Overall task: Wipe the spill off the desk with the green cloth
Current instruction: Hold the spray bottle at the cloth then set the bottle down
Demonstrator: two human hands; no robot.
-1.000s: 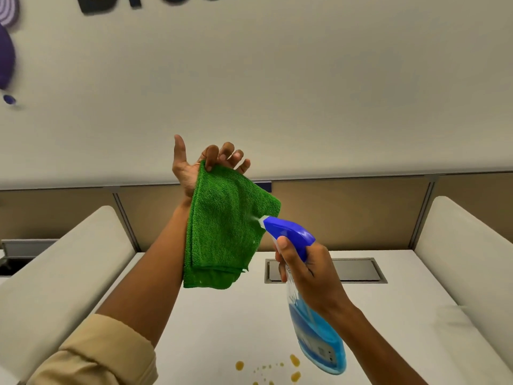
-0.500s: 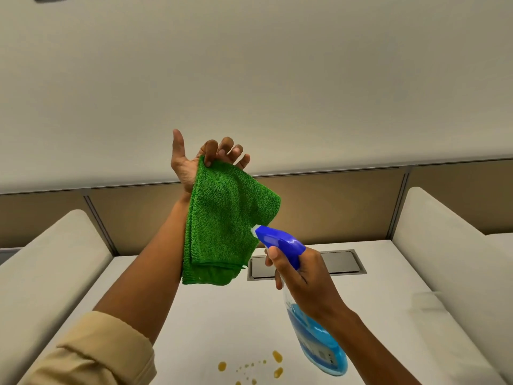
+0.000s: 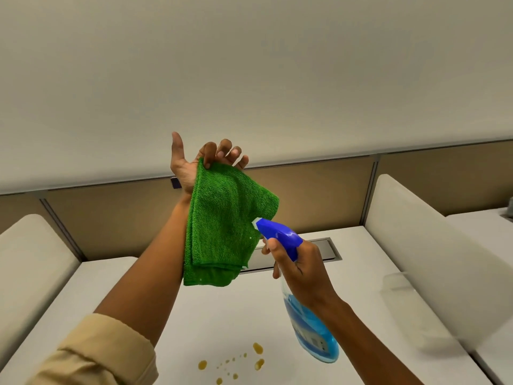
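Observation:
My left hand (image 3: 194, 162) is raised above the desk, palm toward me, fingers curled over the top edge of the folded green cloth (image 3: 222, 223), which hangs down along my wrist. My right hand (image 3: 299, 268) grips a clear spray bottle (image 3: 313, 329) of blue liquid by the neck, a finger on the trigger. Its blue nozzle head (image 3: 277, 236) points at the cloth, almost touching it. Below, on the white desk (image 3: 222, 315), lies the spill (image 3: 236, 362): several small yellow-brown drops near the front edge.
A grey cable hatch (image 3: 324, 250) is set into the desk behind the bottle. White padded dividers stand left (image 3: 30, 259) and right (image 3: 433, 245). A tan partition (image 3: 319, 195) closes the back of the desk.
Both hands hold their pose; the nozzle stays at the cloth. My head has tilted down and turned slightly, so the desk and spill show more fully.

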